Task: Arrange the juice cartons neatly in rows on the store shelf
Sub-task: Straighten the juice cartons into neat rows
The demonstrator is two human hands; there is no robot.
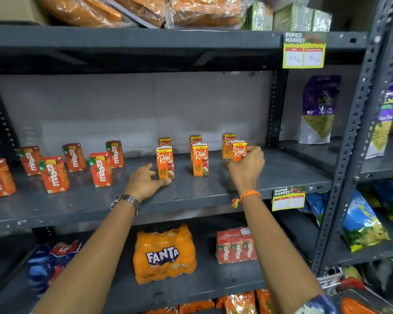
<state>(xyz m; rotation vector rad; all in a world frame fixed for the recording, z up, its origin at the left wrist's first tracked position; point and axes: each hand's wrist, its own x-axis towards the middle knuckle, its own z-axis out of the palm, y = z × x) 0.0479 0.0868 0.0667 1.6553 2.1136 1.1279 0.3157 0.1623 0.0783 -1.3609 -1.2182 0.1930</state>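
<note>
Right hand [246,168] grasps Real carton [239,151], right end of shelf [281,175], front of rear carton [227,145]. Left hand [145,181] loose, thumb touching front-left carton [165,163] base. Cartons likely light, stiff, tippy; pinch side faces mid-height.

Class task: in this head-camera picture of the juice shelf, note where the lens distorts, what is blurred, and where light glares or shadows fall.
Head view: wide-angle bending bows the shelf edge and tilts the upright post; the snack bags at far right smear; glare on the plastic-wrapped packs up top; shadow under the upper shelf; the Real cartons stay sharp.
</note>
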